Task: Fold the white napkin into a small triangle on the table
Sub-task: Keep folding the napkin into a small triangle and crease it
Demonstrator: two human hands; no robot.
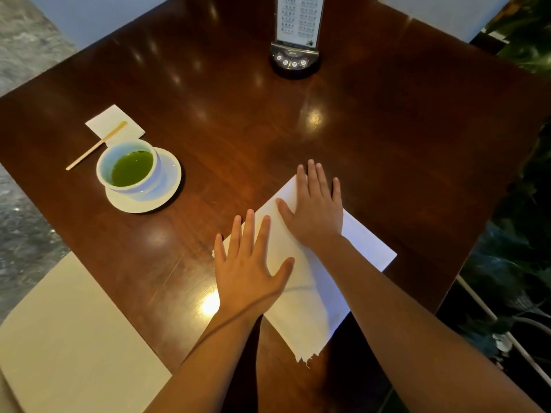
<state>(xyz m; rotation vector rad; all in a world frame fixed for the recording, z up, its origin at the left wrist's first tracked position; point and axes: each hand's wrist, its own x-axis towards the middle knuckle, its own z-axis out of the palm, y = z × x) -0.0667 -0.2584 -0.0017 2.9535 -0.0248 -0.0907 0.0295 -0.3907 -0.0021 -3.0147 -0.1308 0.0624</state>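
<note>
The white napkin [310, 305] lies flat near the front right corner of the dark wooden table [238, 108], one corner hanging over the front edge. My left hand [249, 263] rests palm down on its left part, fingers spread. My right hand [316, 207] presses flat on its far part, fingers spread and reaching just past the far edge. Both forearms cross over the napkin and hide part of it. Neither hand grips anything.
A white cup of green tea [129, 166] stands on a saucer [167, 186] at the left. Behind it lies a small folded napkin [114, 122] with a wooden stirrer [95, 146]. A menu stand [295, 34] stands at the back. A cream seat [68, 344] is lower left.
</note>
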